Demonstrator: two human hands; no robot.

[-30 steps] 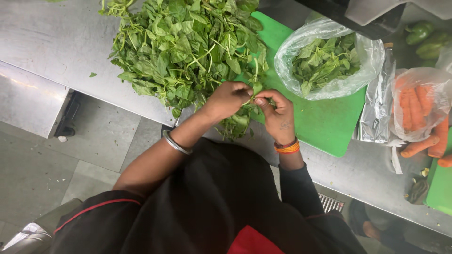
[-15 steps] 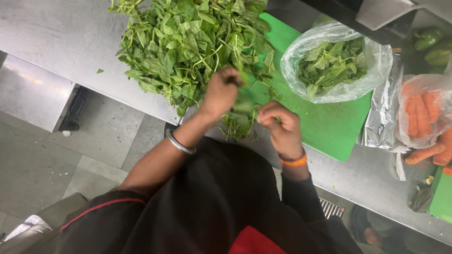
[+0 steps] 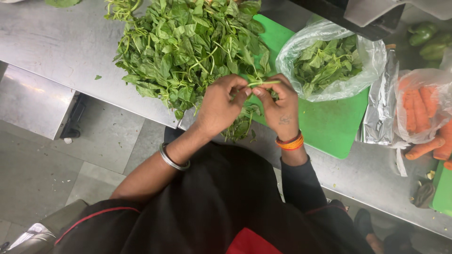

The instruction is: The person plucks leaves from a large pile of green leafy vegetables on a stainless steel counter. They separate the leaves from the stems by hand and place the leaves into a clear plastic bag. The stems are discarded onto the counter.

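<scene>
One heap of greens (image 3: 183,51) lies on the bench (image 3: 52,47), spilling over the near edge. Two hands work just in front of it. The left hand (image 3: 220,106) and the right hand (image 3: 278,107) meet at one thin green stem (image 3: 263,83), which lies crosswise between them above the heap's near edge; the fingers of both hands are pinched together on it, left on one end, right on the other. A loose bunch of leaves (image 3: 242,127) hangs below the hands, over the bench edge.

One green board (image 3: 329,127) lies under the heap's right side. On it sits one clear bag (image 3: 329,61) filled with picked leaves. Right of the board stands one strip of foil (image 3: 379,113), then one clear bag of carrots (image 3: 421,108); several carrots lie loose beside it. Some green peppers (image 3: 423,35) lie at the far right, too cut off to count. One metal bangle (image 3: 173,160) rings the left wrist, and orange bands (image 3: 291,141) the right.

The bench is grey steel, scuffed. Below it is a grey tiled floor (image 3: 84,160).

Half a second ago the hands were apart, the left up in the heap and the right lower down; now they have come together on the stem.
</scene>
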